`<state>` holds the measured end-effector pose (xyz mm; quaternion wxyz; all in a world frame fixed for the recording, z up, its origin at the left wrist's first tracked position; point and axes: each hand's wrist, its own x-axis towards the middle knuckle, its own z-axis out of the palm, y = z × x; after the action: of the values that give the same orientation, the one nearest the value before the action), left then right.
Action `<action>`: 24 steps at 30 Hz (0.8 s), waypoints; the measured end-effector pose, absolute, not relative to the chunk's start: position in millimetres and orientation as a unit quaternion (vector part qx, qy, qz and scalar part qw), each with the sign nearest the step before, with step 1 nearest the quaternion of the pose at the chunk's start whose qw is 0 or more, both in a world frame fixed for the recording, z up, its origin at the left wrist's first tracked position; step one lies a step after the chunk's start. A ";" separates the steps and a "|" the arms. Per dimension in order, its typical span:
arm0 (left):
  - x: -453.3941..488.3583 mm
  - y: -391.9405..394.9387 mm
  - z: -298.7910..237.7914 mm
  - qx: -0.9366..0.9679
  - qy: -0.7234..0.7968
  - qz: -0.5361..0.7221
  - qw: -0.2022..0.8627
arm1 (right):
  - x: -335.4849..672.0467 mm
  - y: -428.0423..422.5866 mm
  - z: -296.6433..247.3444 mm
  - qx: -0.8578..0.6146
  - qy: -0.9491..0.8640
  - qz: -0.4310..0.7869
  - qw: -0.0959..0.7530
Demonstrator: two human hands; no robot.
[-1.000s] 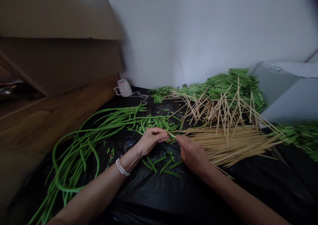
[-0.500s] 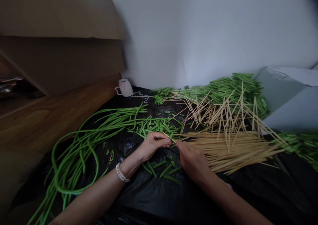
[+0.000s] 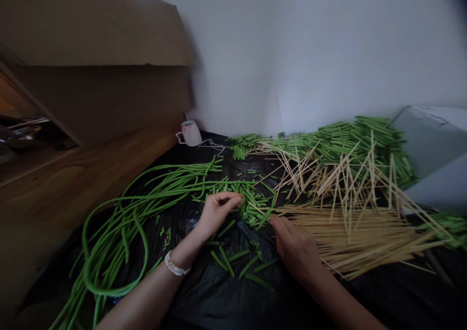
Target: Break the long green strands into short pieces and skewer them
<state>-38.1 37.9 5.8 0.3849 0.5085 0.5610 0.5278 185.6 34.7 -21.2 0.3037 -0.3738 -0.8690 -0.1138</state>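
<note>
My left hand point(image 3: 219, 213), with a beaded bracelet at the wrist, is closed in a pinch over a pile of cut green bean pieces point(image 3: 251, 194). What sits between its fingertips is too small to make out. To its right, my right hand point(image 3: 294, 242) is closed around the end of a thin bamboo skewer point(image 3: 260, 208), which points left toward the pile. Several loose bean pieces point(image 3: 239, 255) lie below the hands on black plastic sheeting point(image 3: 215, 296). Beside my right hand spreads a heap of bamboo skewers point(image 3: 353, 237).
Long uncut beans point(image 3: 124, 218) curl across the left side. Threaded bean skewers point(image 3: 350, 138) are stacked along the wall. A white mug point(image 3: 190, 134) stands at the back, near a large cardboard box point(image 3: 98, 33). At right is a pale box point(image 3: 434, 150).
My hands have moved apart, the left one away from the skewer's tip. The whole view has shifted slightly, so things appear lower and further right.
</note>
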 end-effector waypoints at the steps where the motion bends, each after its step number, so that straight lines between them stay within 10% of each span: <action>1: -46.4 38.9 13.3 0.521 0.583 0.516 0.351 | 186.6 36.0 -22.2 -0.381 -0.866 -0.118 0.301; 8: -71.9 41.4 66.4 0.788 0.528 0.157 0.275 | 185.1 39.0 -28.9 -0.426 -0.869 -0.111 0.225; 15: -37.5 77.1 12.6 0.828 0.508 0.237 0.014 | 185.2 41.8 -22.1 -0.471 -0.864 -0.086 0.154; 24: -42.3 76.0 -11.7 0.837 0.490 0.230 -0.074 | 191.8 47.3 -23.7 -0.433 -0.859 -0.126 0.243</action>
<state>-42.3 76.0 -11.7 -0.0744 0.8373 0.4901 0.2305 191.8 47.3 -23.7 0.2429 -0.4327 -0.8590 -0.1259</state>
